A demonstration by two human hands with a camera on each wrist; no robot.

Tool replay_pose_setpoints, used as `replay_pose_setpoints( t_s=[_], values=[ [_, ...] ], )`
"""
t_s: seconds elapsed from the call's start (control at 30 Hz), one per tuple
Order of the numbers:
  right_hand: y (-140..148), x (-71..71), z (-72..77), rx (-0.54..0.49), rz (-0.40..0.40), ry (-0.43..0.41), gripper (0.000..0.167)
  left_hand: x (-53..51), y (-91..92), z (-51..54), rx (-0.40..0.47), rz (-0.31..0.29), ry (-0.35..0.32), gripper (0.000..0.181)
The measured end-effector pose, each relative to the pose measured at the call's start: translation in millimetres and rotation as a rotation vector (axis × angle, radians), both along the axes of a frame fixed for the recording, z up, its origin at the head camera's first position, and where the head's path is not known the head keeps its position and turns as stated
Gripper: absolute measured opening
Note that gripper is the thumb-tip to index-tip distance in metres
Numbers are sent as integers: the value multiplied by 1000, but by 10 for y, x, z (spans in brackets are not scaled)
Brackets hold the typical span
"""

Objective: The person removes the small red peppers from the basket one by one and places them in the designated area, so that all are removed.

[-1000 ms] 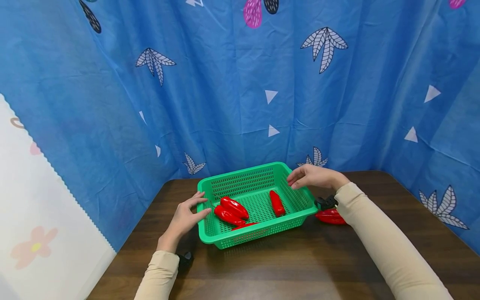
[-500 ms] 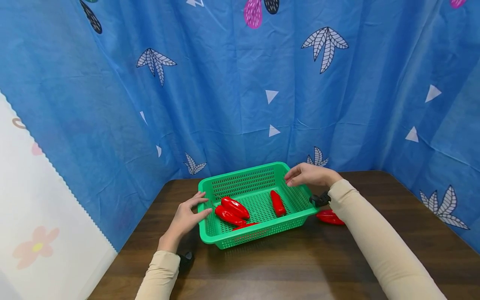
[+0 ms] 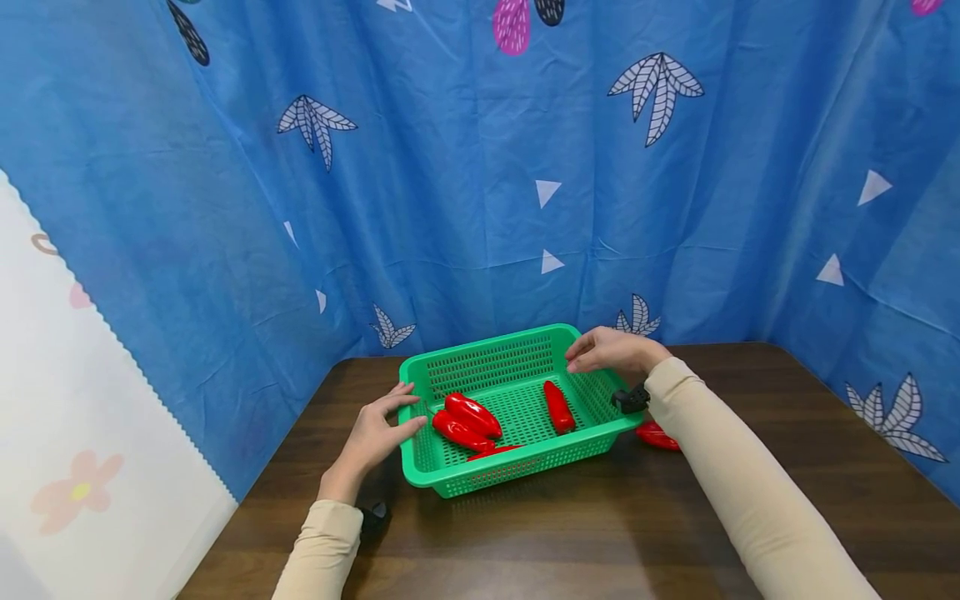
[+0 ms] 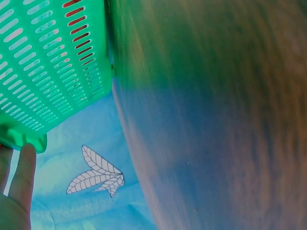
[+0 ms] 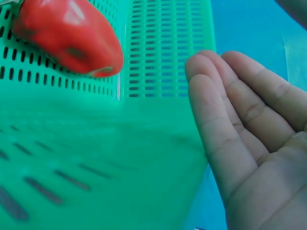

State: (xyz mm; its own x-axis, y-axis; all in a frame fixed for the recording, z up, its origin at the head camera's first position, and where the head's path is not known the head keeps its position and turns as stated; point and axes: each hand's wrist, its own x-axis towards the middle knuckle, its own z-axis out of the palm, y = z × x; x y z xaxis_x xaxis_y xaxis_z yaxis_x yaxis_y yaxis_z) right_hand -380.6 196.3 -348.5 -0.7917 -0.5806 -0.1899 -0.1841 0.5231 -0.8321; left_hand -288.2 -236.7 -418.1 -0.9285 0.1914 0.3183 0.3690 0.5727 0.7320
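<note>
A green perforated plastic basket point(image 3: 517, 471) sits on the table, holding several red peppers. Two of them, a glossy pepper point(image 3: 474, 414) and another pepper point(image 3: 459, 431), lie at the left; a third pepper point(image 3: 495, 452) is partly hidden by the front wall. One more pepper point(image 3: 558, 408) lies apart on the right, also visible as a pepper point(image 5: 72, 38) in the right wrist view. My left hand point(image 3: 372, 431) rests its extended fingers and thumb on the left rim. Above the right wall hovers my right hand point(image 3: 611, 350), fingers gently bent, with nothing in them.
Outside the basket, on the right, a red pepper point(image 3: 658, 436) lies on the dark wooden table point(image 3: 555, 542), partly covered by my right arm. A blue patterned curtain point(image 3: 480, 167) hangs behind the table, and a white cloth point(image 3: 82, 417) is at the left.
My right hand has drifted slightly left over the basket, and its sleeve now covers more of the outside pepper. The left hand stays on the rim; the peppers lie as before.
</note>
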Motion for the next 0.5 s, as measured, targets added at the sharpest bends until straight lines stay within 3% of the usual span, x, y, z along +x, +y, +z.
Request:
replay_pose_setpoints(
  t_s=[0.23, 0.5],
  values=[
    [-93, -24, -14, 64, -16, 44, 53, -18, -1, -19, -10, 2, 2, 51],
    [-187, -27, -36, 87, -58, 18, 56, -16, -5, -12, -11, 6, -4, 51]
  ],
)
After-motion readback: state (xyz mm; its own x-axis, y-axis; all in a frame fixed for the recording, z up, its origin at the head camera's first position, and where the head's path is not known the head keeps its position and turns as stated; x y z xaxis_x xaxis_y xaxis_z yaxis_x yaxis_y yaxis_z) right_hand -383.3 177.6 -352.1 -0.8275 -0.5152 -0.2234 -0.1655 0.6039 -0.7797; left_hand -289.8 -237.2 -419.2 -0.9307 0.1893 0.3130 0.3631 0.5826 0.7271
